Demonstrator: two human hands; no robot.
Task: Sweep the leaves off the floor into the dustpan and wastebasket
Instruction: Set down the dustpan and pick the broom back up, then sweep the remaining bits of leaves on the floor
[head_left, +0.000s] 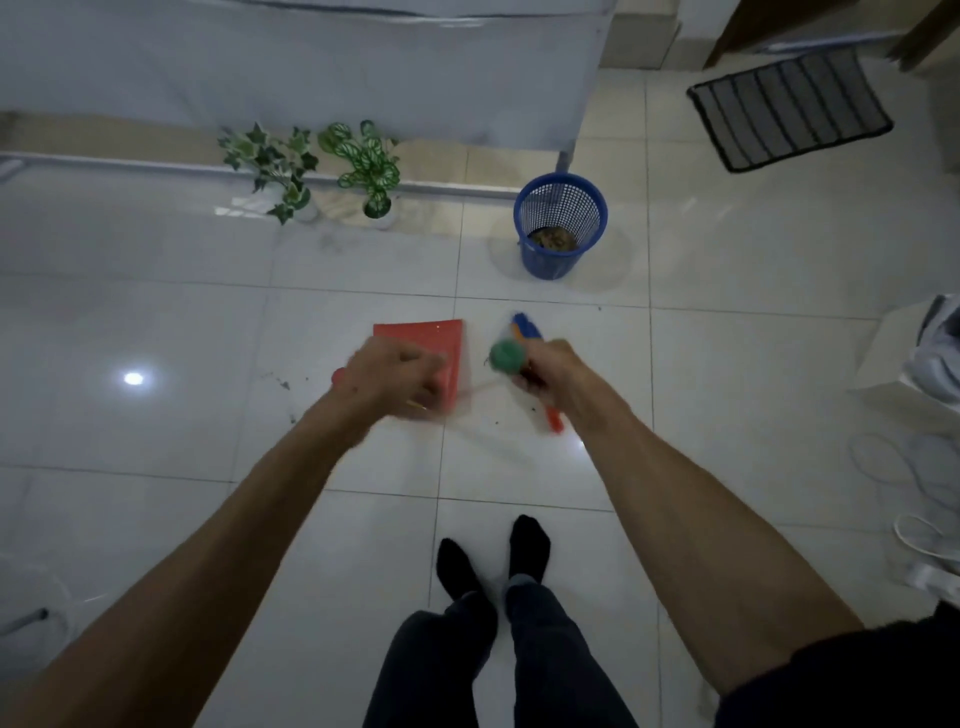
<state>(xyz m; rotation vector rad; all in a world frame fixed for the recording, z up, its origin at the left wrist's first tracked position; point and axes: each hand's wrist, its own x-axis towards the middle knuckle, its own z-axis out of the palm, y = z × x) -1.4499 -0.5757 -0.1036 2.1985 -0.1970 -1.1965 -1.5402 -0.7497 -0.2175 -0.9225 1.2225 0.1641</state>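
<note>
floor (156, 322): few leaf specks left near centre. wastebasket (561, 223) at 1 o'clock already holds leaves. left hand (387, 376), fingers clamped, angles red dustpan (426, 338) to catch debris. right hand (556, 382), fingers clamped on broom (524, 332), sweeps toward it.

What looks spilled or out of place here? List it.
Dark crumbs of debris still speckle the white floor left of the red dustpan; more specks lie under the right hand. Nothing else stands out.

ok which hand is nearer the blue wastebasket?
Right. The right hand, gripping the broom, sits almost directly below the wastebasket; the left hand, on the red dustpan, is further left.
</note>
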